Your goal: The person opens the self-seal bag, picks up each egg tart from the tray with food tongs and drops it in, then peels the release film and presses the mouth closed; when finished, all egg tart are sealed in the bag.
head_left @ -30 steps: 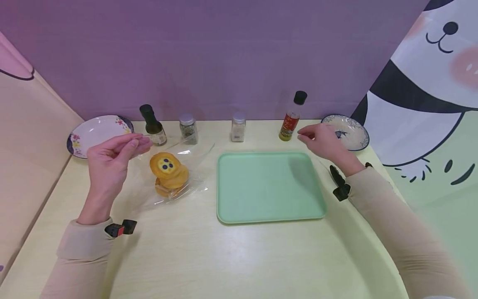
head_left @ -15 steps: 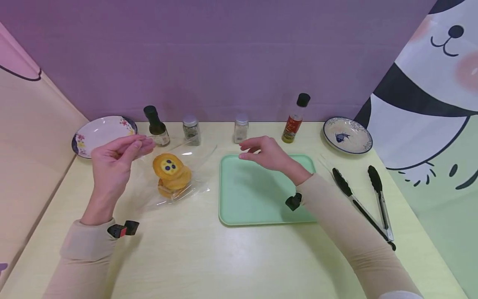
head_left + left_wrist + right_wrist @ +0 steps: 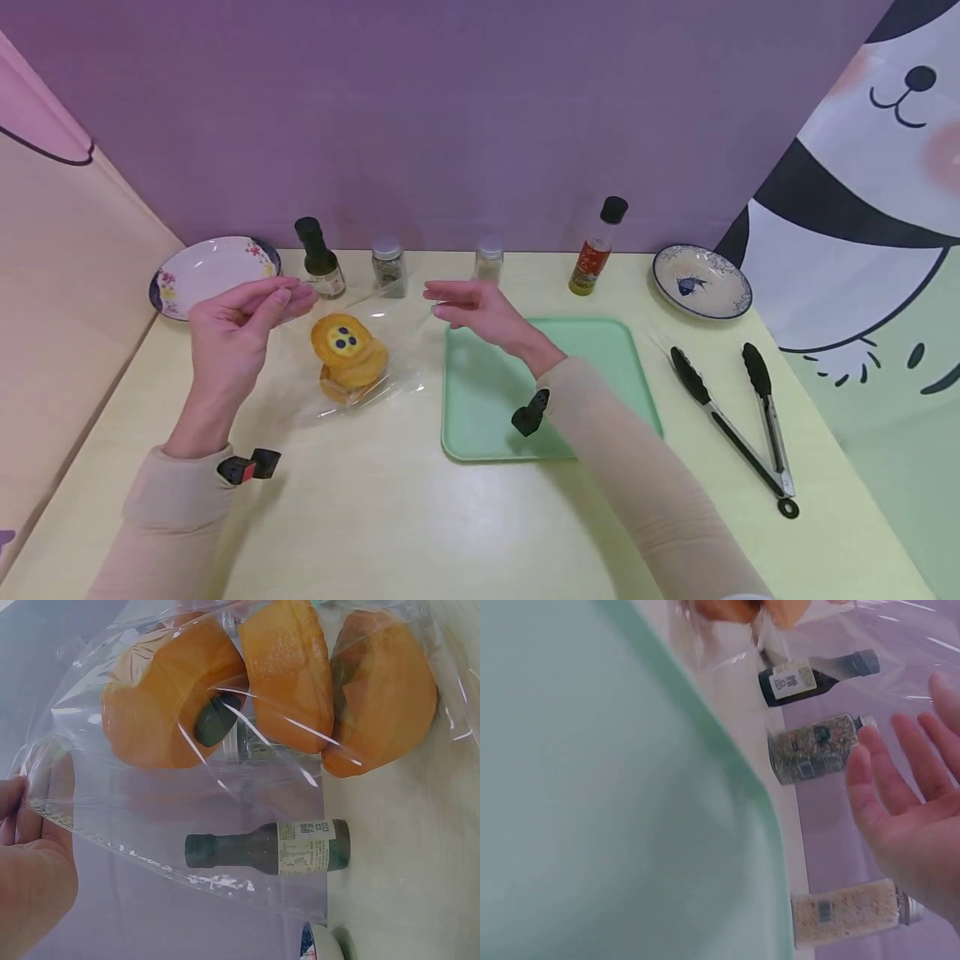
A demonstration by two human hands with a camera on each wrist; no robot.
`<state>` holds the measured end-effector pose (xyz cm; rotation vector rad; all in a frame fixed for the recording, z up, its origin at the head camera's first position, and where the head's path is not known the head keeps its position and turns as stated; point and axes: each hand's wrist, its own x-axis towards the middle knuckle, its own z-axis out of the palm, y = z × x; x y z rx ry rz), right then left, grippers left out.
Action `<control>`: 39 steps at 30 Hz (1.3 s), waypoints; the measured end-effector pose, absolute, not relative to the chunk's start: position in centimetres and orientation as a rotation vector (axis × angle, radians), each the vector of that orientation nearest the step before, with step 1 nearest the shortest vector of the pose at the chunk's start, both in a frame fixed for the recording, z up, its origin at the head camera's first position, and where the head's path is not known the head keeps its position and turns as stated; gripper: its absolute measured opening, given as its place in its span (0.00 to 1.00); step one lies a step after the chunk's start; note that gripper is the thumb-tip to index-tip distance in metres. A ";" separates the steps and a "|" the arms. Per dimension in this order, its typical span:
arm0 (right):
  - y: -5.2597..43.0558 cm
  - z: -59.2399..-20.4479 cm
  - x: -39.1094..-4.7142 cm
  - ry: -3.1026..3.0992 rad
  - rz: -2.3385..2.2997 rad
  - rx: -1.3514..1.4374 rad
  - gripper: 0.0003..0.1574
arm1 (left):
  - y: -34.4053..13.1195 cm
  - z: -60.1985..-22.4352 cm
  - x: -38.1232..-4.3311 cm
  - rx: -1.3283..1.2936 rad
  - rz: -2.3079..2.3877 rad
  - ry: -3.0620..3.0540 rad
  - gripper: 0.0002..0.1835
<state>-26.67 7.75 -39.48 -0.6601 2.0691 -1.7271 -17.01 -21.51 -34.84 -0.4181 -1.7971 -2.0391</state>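
My left hand (image 3: 234, 329) pinches the top edge of a clear plastic bag (image 3: 405, 333). Inside the bag are several round golden-brown pastries (image 3: 351, 362), the front one topped with dark blue dots. The left wrist view shows the bag's edge between thumb and fingers of the left hand (image 3: 37, 862), with the pastries (image 3: 289, 675) hanging in the film. My right hand (image 3: 480, 312) is above the far left part of the green tray (image 3: 585, 375), near the bag's right side. In the right wrist view the right hand (image 3: 915, 795) has loosely bent, spread fingers with nothing between them.
Along the back stand a dark bottle (image 3: 321, 258), a herb jar (image 3: 388, 267), a jar of pale grains (image 3: 489, 260) and a red-labelled bottle (image 3: 592, 250). A floral plate (image 3: 213, 271) is at left, a blue-patterned plate (image 3: 701, 283) at right, with black-tipped tongs (image 3: 738, 437) below it.
My right hand has swept left from beside the red-labelled bottle, across the tray, to near the bag; the tongs came into full view. The left hand keeps its pinch on the bag.
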 end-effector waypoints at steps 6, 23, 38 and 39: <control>7.0 -39.6 -26.2 2.072 -1.814 -0.629 0.20 | -21.7 -35.2 -16.9 -0.426 -2.032 -1.793 0.13; 5.6 -37.9 -24.9 2.113 -1.954 -0.695 0.15 | -24.2 -35.4 -16.8 -0.227 -2.019 -1.732 0.13; 4.8 -36.2 -23.9 2.185 -2.141 -0.784 0.15 | -25.5 -35.3 -16.7 -0.245 -2.180 -1.642 0.15; 4.7 -36.1 -23.9 2.161 -2.160 -0.798 0.15 | -25.6 -35.3 -16.7 -0.252 -2.188 -1.634 0.15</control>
